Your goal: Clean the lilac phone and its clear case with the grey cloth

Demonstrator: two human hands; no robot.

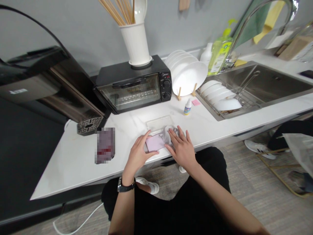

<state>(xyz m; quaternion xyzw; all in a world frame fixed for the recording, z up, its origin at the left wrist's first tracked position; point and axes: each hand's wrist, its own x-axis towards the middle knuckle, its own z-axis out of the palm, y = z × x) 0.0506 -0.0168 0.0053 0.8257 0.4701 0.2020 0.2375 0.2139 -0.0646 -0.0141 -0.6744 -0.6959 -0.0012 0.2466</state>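
A flat pinkish-lilac item (155, 143) lies on the white counter near its front edge. My left hand (138, 151) holds its left end between thumb and fingers, with a watch on the wrist. My right hand (180, 145) presses a crumpled grey cloth (167, 134) at the item's right end, its fingers spread over the cloth. Just behind them lies a clear rectangular frame or case (160, 123). A small white bottle with a blue and yellow label (187, 107) stands farther back, beside a pink paper slip (196, 102).
Behind is a black toaster oven (133, 85) bearing a white utensil holder (137, 42). White plates (189, 78) stand in a rack left of the sink (271, 85). A dark machine (70, 88) and a pixelated object (105, 145) are at left. A shoe (259, 149) shows at right.
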